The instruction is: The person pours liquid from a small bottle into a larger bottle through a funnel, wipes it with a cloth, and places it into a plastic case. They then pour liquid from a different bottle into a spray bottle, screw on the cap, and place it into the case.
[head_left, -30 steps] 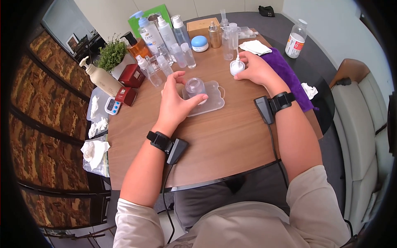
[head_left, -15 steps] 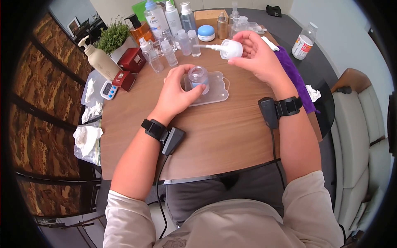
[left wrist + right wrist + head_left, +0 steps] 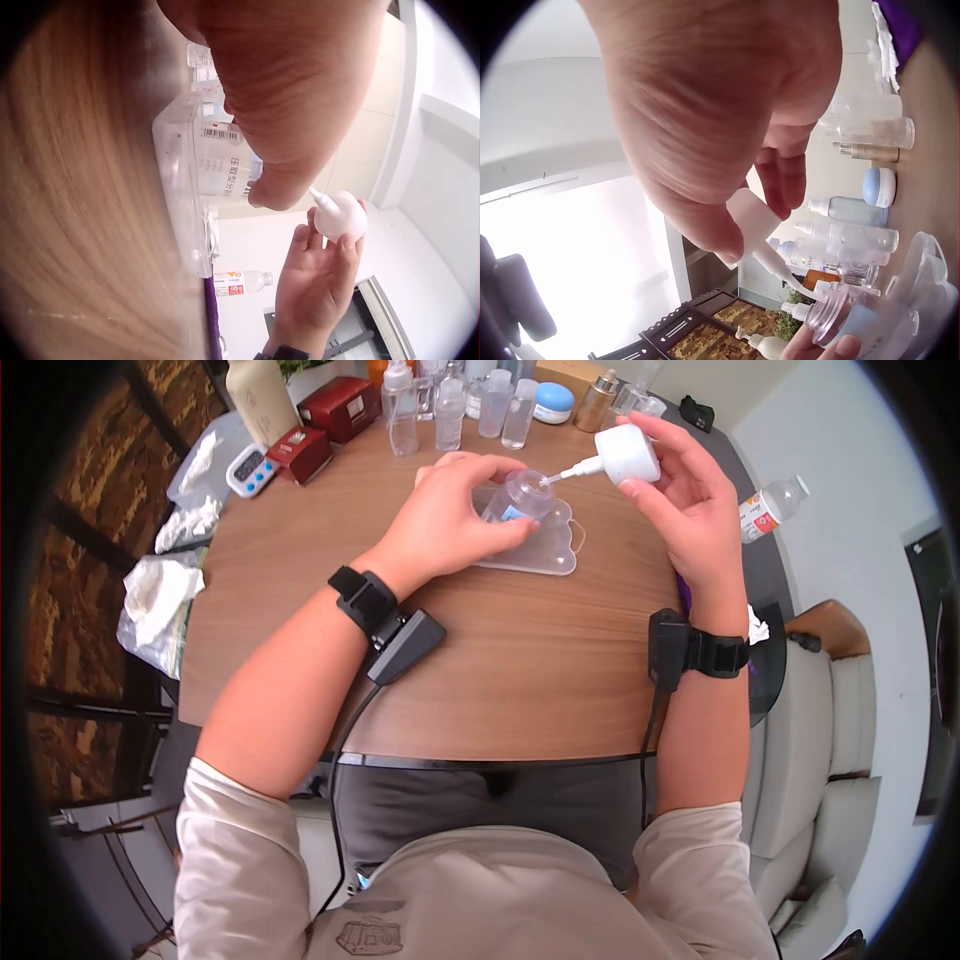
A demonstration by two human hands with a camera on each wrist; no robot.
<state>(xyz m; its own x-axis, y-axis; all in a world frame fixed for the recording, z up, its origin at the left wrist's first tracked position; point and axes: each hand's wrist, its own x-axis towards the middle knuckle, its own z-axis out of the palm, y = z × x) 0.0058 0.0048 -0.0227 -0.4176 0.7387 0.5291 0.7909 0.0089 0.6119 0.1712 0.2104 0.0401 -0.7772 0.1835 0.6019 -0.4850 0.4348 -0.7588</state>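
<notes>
My left hand [image 3: 440, 520] grips a small clear bottle [image 3: 526, 498] with an uncapped mouth, thumb on one side and fingers on the other. The bottle stands on a translucent tray [image 3: 548, 552]; its printed label [image 3: 221, 161] shows in the left wrist view. Up to the right, my right hand [image 3: 698, 510] pinches a white pump head [image 3: 628, 455] by its wide cap. The pump's thin tube [image 3: 799, 285] points down-left, its tip right at the bottle's mouth. In the right wrist view the cap is partly hidden behind my thumb.
Several clear spray bottles [image 3: 450, 418], a blue-lidded jar [image 3: 553, 402] and a gold dropper bottle [image 3: 597, 402] line the back. Red boxes [image 3: 340, 408] and a timer [image 3: 250, 470] sit left, near crumpled tissues [image 3: 188, 525]. A labelled plastic bottle [image 3: 765, 515] stands at right.
My right hand has lifted the pump head, turned it tube-first and brought it left to the bottle. My left hand has closed in on the bottle, which now tilts towards the tube. The head view has shifted downward.
</notes>
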